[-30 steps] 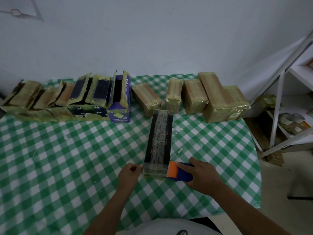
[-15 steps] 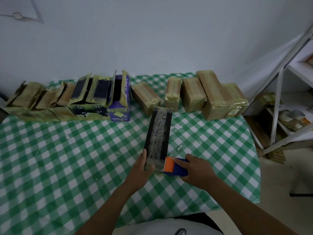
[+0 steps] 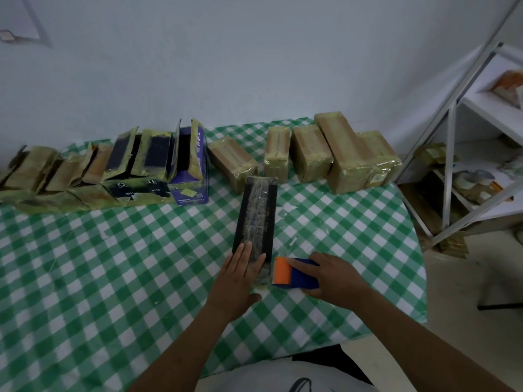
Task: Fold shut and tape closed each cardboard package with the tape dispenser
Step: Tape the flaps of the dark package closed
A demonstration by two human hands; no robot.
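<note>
On the tablecloth point(image 3: 113, 264), the purple box point(image 3: 192, 182) stands open

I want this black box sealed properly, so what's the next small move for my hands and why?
Probably slide the left hand forward along the tape strip to press it down. That hand lies flat on the near end of the black package, the strip looks wrinkled, and the right hand grips the tape dispenser beside that end. Whether the tape is cut is unclear.
</note>
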